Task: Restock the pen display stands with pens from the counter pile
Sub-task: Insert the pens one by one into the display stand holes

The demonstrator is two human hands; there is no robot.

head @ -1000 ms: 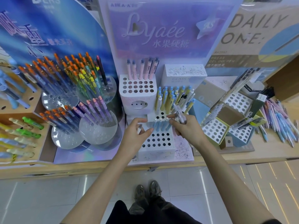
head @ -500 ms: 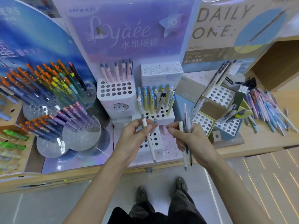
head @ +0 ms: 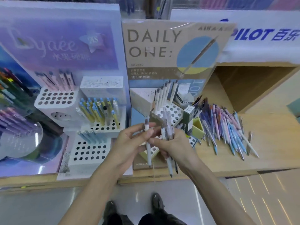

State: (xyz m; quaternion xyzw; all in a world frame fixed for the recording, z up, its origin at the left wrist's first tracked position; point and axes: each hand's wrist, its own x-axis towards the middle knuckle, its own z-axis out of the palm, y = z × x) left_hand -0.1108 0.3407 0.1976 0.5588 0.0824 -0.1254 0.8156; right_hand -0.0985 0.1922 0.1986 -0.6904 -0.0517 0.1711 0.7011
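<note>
- Single white pen: upright, cap end up, pinched between thumb and fingers of the left hand, in front of the "Daily One" stand.
- Pen bundle: clasped in the curled right hand, tips down, just beside the single pen.
- Suggested technique: align the tip over a free hole, then lower it straight, with the bundle held clear.
- Counter pile: loose pens lying to the right, apart from both hands.
</note>
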